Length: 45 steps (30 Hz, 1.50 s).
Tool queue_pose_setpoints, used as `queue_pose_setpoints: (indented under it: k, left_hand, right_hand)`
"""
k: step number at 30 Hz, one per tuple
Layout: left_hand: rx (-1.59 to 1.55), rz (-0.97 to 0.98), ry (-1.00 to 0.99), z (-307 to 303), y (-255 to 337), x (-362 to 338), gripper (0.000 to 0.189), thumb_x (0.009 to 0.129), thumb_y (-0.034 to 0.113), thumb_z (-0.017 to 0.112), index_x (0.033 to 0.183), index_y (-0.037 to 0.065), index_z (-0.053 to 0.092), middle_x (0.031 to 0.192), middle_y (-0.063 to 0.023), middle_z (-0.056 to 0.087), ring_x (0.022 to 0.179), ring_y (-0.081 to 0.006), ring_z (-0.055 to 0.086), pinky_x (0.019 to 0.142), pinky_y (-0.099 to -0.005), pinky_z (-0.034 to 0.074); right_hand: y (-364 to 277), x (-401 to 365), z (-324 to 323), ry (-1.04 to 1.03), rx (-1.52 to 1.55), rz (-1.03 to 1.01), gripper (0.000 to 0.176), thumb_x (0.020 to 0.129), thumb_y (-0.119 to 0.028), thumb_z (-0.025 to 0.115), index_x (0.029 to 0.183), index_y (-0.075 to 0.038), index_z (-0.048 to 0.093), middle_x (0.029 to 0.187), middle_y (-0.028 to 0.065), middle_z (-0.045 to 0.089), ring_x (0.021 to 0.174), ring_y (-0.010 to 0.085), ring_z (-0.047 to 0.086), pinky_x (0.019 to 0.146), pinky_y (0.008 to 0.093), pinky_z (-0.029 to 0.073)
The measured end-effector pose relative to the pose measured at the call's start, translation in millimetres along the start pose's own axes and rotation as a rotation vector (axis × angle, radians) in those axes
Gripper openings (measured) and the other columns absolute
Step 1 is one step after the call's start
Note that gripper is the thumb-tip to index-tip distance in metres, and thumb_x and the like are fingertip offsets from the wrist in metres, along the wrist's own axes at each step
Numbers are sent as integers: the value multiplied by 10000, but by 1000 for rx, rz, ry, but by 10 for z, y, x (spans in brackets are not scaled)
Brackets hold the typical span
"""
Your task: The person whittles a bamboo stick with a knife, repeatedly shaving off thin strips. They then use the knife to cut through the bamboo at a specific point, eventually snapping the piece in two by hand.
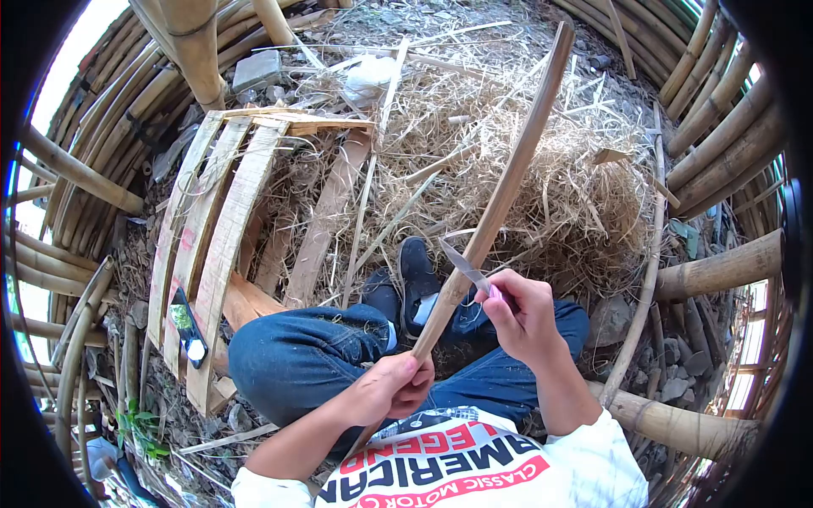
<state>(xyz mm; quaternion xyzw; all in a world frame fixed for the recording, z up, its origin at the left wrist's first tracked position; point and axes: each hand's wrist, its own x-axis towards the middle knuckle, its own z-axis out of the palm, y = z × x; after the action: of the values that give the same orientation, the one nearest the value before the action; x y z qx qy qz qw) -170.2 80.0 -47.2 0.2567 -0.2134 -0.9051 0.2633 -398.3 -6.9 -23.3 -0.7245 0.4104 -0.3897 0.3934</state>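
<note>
Wrapped round the lower part of a long bamboo strip [506, 182], my left hand [395, 385] is closed near my lap. The strip slants up and away to the right, over my crossed legs. My right hand [523, 311] is closed on the handle of a small knife [464, 264], the handle mostly hidden by the fingers. Its blade lies against the bamboo strip about midway along. A thin pale shaving [474, 231] curls beside the blade tip.
A large heap of bamboo shavings [550, 169] lies before my feet. On my left stands a wooden pallet [203, 229] with a phone [188, 328] on it. Bamboo poles [720, 264] form walls on both sides. Stones [675, 389] lie at the right.
</note>
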Motion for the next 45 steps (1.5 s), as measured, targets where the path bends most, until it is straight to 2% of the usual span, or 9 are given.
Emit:
queue_pose_setpoints:
  k: [3, 4, 6, 9, 10, 14, 18, 26, 45]
  left_hand:
    - [305, 174, 236, 134, -33, 25, 455, 989, 515, 398, 891, 71, 425, 674, 9, 350, 532, -63, 312, 467, -197, 287]
    - [301, 173, 231, 163, -48, 36, 455, 989, 515, 398, 891, 71, 425, 674, 9, 350, 532, -63, 312, 467, -197, 287]
    - [524, 286, 357, 202, -90, 47, 366, 1016, 408, 405, 946, 53, 455, 668, 19, 375, 543, -54, 334, 481, -207, 299]
    - [749, 248, 471, 200, -113, -6, 296, 1024, 320, 395, 970, 37, 465, 665, 15, 418, 553, -63, 371, 492, -222, 311]
    - [798, 226, 484, 207, -102, -12, 235, 1019, 243, 396, 964, 26, 466, 646, -12, 452, 553, -97, 416, 502, -263, 339]
    - [854, 239, 550, 204, -221, 19, 161, 998, 180, 431, 973, 28, 476, 592, -78, 451, 527, -151, 446, 513, -329, 365]
    - [866, 193, 580, 138, -311, 30, 148, 996, 164, 432, 976, 25, 479, 592, -84, 456, 511, -160, 448, 507, -326, 366]
    - [993, 297, 603, 106, -377, 28, 76, 974, 83, 447, 978, 11, 471, 598, -139, 504, 509, -304, 575, 485, -377, 398]
    - [1013, 271, 597, 133, -435, 67, 66, 970, 59, 454, 980, 1, 481, 622, -189, 527, 553, -369, 591, 507, -403, 420]
  right_hand:
    - [-59, 20, -45, -25, -142, 32, 324, 917, -333, 632, 836, -20, 600, 581, 67, 521, 473, 195, 524, 464, 291, 408]
    - [-99, 27, -72, -62, -231, -1, 347, 909, -355, 634, 813, -24, 589, 583, 84, 535, 485, 232, 547, 465, 315, 423]
    - [-151, 39, -86, -113, -390, -40, 416, 893, -418, 629, 738, -39, 554, 578, 103, 558, 521, 281, 605, 465, 360, 458]
    - [-92, 48, -56, -146, -517, -108, 429, 892, -425, 623, 701, -51, 537, 574, 102, 561, 528, 278, 615, 463, 359, 468]
    - [-29, 49, -45, -153, -557, -126, 447, 896, -437, 609, 674, -59, 525, 564, 101, 559, 518, 277, 613, 458, 364, 470]
    - [237, -37, 21, -216, -605, -144, 466, 906, -448, 586, 656, -61, 521, 530, 100, 535, 488, 276, 599, 440, 370, 463]
    - [379, -84, 62, -212, -613, -138, 463, 904, -449, 590, 663, -59, 522, 532, 102, 537, 489, 278, 600, 437, 370, 462]
    - [190, -120, 75, -221, -613, -73, 452, 908, -439, 587, 680, -55, 524, 552, 97, 542, 492, 279, 598, 440, 362, 464]
    - [461, -147, -120, -231, -843, -191, 472, 867, -486, 611, 658, -70, 534, 560, 59, 527, 494, 232, 588, 437, 339, 455]
